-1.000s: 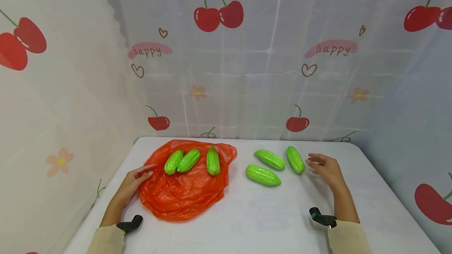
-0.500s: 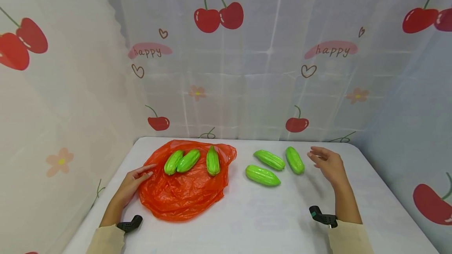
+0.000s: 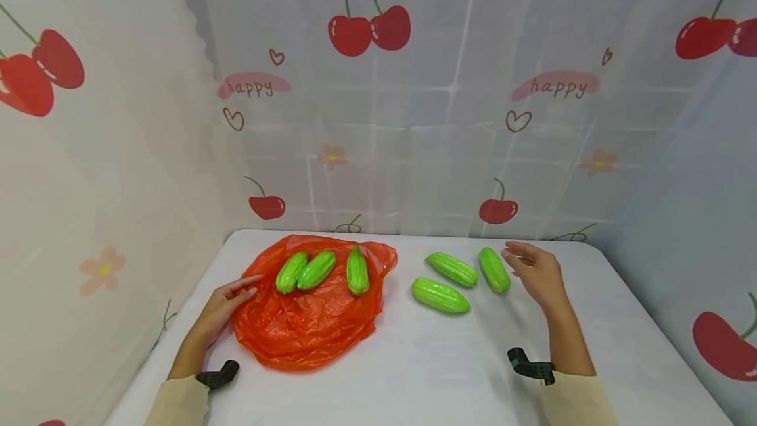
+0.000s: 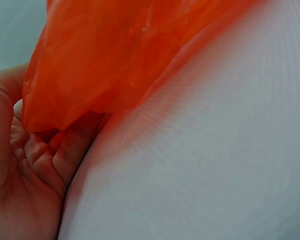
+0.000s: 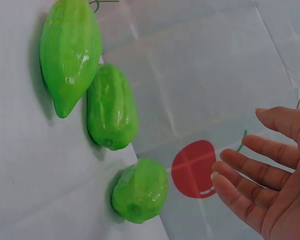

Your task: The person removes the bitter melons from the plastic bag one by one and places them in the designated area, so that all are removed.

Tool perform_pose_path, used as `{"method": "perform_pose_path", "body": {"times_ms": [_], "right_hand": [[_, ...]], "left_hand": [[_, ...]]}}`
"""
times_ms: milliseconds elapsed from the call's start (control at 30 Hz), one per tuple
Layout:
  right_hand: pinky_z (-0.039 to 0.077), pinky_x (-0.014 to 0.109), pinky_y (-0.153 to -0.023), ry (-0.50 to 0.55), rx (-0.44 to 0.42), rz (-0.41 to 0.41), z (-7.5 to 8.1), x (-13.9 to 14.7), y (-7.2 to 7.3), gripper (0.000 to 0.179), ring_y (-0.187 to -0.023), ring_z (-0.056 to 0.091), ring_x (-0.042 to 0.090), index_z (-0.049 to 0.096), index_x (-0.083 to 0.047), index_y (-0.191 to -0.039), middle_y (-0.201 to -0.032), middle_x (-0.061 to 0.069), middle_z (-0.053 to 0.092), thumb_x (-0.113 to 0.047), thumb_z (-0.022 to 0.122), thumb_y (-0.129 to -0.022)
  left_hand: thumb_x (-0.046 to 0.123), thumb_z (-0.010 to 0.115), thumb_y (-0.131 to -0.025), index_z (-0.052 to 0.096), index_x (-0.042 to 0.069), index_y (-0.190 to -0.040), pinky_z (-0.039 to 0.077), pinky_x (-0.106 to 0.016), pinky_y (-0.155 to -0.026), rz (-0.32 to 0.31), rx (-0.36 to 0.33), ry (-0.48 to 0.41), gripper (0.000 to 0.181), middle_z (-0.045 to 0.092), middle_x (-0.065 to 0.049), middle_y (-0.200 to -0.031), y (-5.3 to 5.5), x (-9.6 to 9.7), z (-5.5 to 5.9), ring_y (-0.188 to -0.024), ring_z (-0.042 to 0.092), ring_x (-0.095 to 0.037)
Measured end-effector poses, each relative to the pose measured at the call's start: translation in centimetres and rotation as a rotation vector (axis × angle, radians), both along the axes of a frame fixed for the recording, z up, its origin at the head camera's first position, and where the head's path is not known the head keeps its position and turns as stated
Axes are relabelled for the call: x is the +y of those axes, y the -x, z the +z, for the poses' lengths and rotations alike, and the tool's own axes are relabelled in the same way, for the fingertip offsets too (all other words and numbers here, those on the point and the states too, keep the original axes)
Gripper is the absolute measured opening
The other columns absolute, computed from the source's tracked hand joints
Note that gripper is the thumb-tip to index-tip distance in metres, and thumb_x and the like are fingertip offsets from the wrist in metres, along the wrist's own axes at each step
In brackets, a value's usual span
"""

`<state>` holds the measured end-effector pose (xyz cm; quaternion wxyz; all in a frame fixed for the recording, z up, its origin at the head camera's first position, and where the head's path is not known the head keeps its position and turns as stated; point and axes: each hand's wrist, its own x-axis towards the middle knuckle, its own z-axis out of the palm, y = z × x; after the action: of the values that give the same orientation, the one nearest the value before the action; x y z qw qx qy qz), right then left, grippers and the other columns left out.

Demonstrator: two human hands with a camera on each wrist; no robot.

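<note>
A red plastic bag (image 3: 307,331) is spread wide at the lower left of the head view, low and crumpled, and this is presumably why three gourds can be borne on it without rolling: a left gourd (image 3: 291,273) and a middle gourd (image 3: 317,269), laid against each other, and a right gourd (image 3: 357,271) set apart from them. The bag's left edge is met by the left hand (image 3: 219,312), apparently so that the thin film is steadied. Whether that edge is pinched cannot be told, since the fingertips are covered by the film in the left wrist view.

Right of centre, a far gourd (image 3: 452,269), a near gourd (image 3: 441,295) and an end gourd (image 3: 494,270) are laid loosely on the white table (image 3: 414,360), each within easy reach. Just beside the end gourd, the right hand (image 3: 538,276) is held raised, its fingers parted and gently bent, with nothing gripped.

Six gourds are counted in all, three on the bag and three on the table; one bag and two hands are seen.
</note>
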<state>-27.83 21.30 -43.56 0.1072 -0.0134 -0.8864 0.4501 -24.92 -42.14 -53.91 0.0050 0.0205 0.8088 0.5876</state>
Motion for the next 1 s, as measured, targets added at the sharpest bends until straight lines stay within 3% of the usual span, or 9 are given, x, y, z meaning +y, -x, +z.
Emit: {"method": "perform_pose_path", "body": {"times_ms": [267, 400, 567, 833, 1000], "right_hand": [[0.056, 0.047, -0.093, -0.024, 0.032, 0.062, 0.7, -1.3, -0.3, 0.051, -0.121, 0.060, 0.039, 0.057, -0.004, -0.142, -0.137, 0.022, 0.061, -0.039, 0.057, -0.104], [0.057, 0.046, -0.093, -0.023, 0.030, 0.071, 1.0, -1.8, -0.4, 0.051, -0.122, 0.059, 0.039, 0.057, -0.005, -0.143, -0.137, 0.022, 0.061, -0.038, 0.057, -0.104], [0.058, 0.032, -0.088, -0.013, 0.037, 0.080, 1.1, -2.4, -0.4, 0.055, -0.117, 0.063, 0.037, 0.052, -0.007, -0.147, -0.135, 0.021, 0.063, -0.040, 0.058, -0.103], [0.057, 0.021, -0.083, -0.002, 0.068, 0.117, 1.1, -2.8, -0.6, 0.057, -0.113, 0.066, 0.035, 0.051, -0.006, -0.148, -0.132, 0.021, 0.064, -0.040, 0.057, -0.104], [0.054, 0.014, -0.079, 0.002, 0.102, 0.139, 1.2, -3.0, -0.5, 0.055, -0.111, 0.067, 0.036, 0.049, -0.004, -0.149, -0.130, 0.021, 0.066, -0.035, 0.058, -0.104]], "left_hand": [[0.034, 0.061, -0.103, 0.055, 0.008, -0.146, 0.051, -0.018, -0.092, -0.003, 0.003, -0.016, 0.051, 0.039, -0.018, -0.157, 0.2, 0.1, 0.1, -0.143, 0.033, -0.034], [0.033, 0.060, -0.103, 0.054, 0.007, -0.146, 0.051, -0.018, -0.092, -0.004, 0.009, -0.014, 0.051, 0.039, -0.020, -0.157, 0.2, 0.0, 0.2, -0.141, 0.036, -0.030], [0.032, 0.060, -0.104, 0.054, 0.005, -0.146, 0.051, -0.018, -0.092, -0.010, 0.015, -0.014, 0.051, 0.039, -0.022, -0.157, 0.1, -0.1, 0.2, -0.136, 0.041, -0.019], [0.032, 0.060, -0.103, 0.053, 0.006, -0.147, 0.049, -0.016, -0.092, -0.006, -0.005, -0.025, 0.051, 0.036, -0.022, -0.158, -0.1, -0.1, 0.0, -0.145, 0.030, -0.037], [0.033, 0.061, -0.103, 0.055, 0.008, -0.146, 0.050, -0.017, -0.092, 0.002, -0.003, -0.026, 0.050, 0.039, -0.020, -0.157, 0.0, -0.1, 0.1, -0.138, 0.040, -0.023]]}}
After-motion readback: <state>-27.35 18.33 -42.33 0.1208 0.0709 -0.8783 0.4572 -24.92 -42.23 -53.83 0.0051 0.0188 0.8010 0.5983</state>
